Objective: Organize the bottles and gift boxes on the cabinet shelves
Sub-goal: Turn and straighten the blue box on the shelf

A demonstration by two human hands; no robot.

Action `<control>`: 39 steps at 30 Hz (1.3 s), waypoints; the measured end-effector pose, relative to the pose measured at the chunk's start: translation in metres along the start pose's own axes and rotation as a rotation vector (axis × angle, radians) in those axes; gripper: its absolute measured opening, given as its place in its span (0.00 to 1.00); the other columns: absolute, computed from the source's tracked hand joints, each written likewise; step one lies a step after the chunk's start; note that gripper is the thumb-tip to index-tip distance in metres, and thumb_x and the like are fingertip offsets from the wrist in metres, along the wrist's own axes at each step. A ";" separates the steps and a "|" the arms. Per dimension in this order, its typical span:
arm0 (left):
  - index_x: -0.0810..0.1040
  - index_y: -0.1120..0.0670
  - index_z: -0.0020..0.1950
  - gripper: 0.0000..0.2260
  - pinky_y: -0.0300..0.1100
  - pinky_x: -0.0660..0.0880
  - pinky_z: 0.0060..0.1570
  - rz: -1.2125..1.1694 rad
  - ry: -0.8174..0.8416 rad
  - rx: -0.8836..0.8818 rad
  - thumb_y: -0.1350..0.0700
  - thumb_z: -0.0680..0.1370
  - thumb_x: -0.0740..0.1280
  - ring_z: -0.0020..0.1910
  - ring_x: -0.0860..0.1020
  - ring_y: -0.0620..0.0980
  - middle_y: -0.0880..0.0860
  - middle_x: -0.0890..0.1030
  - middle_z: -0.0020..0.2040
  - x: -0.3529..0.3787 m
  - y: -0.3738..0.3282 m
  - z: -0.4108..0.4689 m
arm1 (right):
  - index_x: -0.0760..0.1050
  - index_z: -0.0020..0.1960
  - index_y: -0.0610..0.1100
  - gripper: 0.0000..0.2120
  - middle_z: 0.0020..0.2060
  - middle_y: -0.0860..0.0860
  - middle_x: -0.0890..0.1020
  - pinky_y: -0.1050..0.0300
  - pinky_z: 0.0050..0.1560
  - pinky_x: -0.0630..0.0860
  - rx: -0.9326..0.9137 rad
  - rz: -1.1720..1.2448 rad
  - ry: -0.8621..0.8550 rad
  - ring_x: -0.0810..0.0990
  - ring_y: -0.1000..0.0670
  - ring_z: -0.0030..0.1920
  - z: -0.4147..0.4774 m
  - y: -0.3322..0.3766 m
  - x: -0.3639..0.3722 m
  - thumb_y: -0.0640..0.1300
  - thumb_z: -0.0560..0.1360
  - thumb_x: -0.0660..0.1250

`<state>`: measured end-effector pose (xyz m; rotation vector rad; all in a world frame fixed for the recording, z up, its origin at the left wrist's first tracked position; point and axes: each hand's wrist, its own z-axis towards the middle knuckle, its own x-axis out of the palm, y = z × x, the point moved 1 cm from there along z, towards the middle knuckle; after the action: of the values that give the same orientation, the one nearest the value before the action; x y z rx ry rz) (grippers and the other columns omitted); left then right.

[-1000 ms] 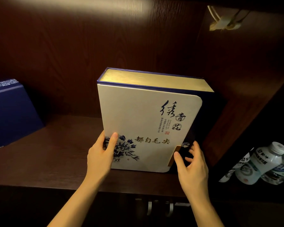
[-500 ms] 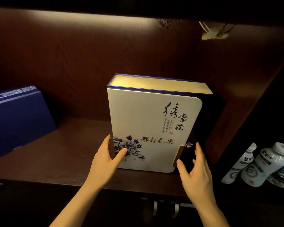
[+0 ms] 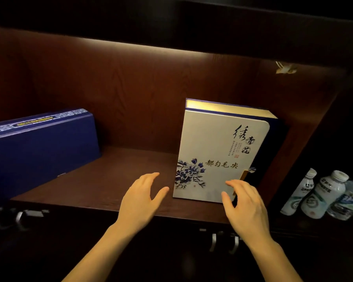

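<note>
Upright toward the right end of the shelf (image 3: 110, 180), white gift box (image 3: 218, 151), my left hand (image 3: 141, 198) spread and free just off its lower-left corner, right hand (image 3: 245, 204) loose-fingered over its lower-right edge, I see shelf board running left to the blue box (image 3: 41, 147), bottles (image 3: 318, 196) to its right.

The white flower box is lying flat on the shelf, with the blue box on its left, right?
Not quite. The white flower box is standing upright on the shelf, not lying flat. The blue box is indeed on its left. The head view shows this.
</note>
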<state>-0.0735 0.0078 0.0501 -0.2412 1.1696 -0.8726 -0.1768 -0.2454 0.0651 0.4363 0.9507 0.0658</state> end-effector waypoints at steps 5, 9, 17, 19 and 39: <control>0.72 0.46 0.71 0.24 0.40 0.69 0.60 0.076 -0.059 -0.014 0.37 0.78 0.61 0.66 0.72 0.43 0.43 0.76 0.66 -0.043 0.027 -0.024 | 0.81 0.56 0.47 0.09 0.52 0.53 0.82 0.52 0.54 0.77 -0.137 0.031 -0.043 0.80 0.49 0.54 -0.012 0.058 0.002 0.46 0.76 0.71; 0.73 0.45 0.69 0.23 0.39 0.72 0.54 0.110 -0.121 -0.073 0.36 0.78 0.60 0.58 0.75 0.40 0.39 0.77 0.60 -0.085 0.051 -0.045 | 0.81 0.52 0.47 0.06 0.47 0.54 0.82 0.53 0.49 0.79 -0.236 0.111 -0.017 0.81 0.50 0.49 -0.019 0.109 0.013 0.46 0.76 0.71; 0.77 0.45 0.60 0.14 0.38 0.74 0.49 0.173 -0.280 -0.200 0.40 0.78 0.64 0.52 0.76 0.38 0.38 0.78 0.52 -0.162 0.094 -0.090 | 0.78 0.45 0.50 0.02 0.40 0.56 0.80 0.57 0.41 0.76 -0.437 0.202 0.025 0.76 0.54 0.39 -0.032 0.211 0.039 0.47 0.76 0.69; 0.77 0.44 0.57 0.11 0.38 0.76 0.47 0.185 -0.320 -0.218 0.43 0.78 0.66 0.48 0.77 0.38 0.38 0.77 0.49 -0.179 0.103 -0.101 | 0.77 0.44 0.50 0.03 0.39 0.57 0.79 0.60 0.40 0.75 -0.467 0.245 0.050 0.76 0.56 0.39 -0.035 0.233 0.045 0.47 0.77 0.69; 0.77 0.49 0.49 0.02 0.30 0.68 0.37 0.144 -0.581 -0.378 0.54 0.80 0.66 0.40 0.76 0.39 0.42 0.78 0.41 -0.253 0.163 -0.072 | 0.79 0.48 0.50 0.02 0.42 0.57 0.82 0.70 0.39 0.75 -0.516 0.699 0.190 0.80 0.58 0.43 0.029 0.354 0.105 0.47 0.78 0.69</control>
<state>-0.0894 0.3124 0.1018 -0.6635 0.7804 -0.4019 -0.0445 0.0931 0.1366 0.2643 0.8877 0.9800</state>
